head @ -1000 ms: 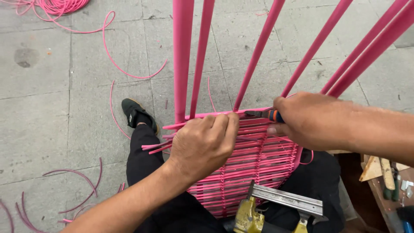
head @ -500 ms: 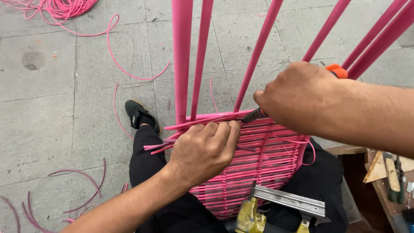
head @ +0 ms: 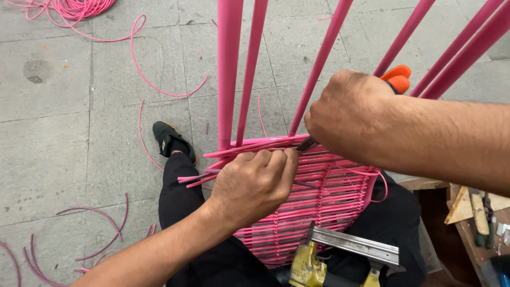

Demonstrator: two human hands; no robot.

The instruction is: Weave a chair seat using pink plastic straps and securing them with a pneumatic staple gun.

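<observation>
No packages, labels or signs are legible in the head view.

The left hand [head: 255,183] is curled closed, knuckles up, pinching a bundle of pink cord strands [head: 212,172] against the top edge of the woven pink panel [head: 324,207]; the loose strand ends stick out to the left, beyond the fist. The forearm runs in from the lower left.

The right hand [head: 350,117] is clenched round a tool with an orange handle [head: 398,77], whose end shows above the knuckles. The dark metal tip [head: 307,143] emerges below the hand and meets the top row of the weave, just beside the left fingertips. The right forearm enters from the right edge, roughly level.

The woven panel rests across the person's lap, on black trousers [head: 180,202], with pink frame rods [head: 230,69] rising from it and fanning upward.

A yellow clamp with a steel bar [head: 350,250] sits at the panel's lower edge. A black shoe [head: 170,139] rests on the grey paved floor [head: 64,133], among scattered pink cord offcuts [head: 101,234]. A coil of pink cord [head: 79,8] lies at top left.
</observation>
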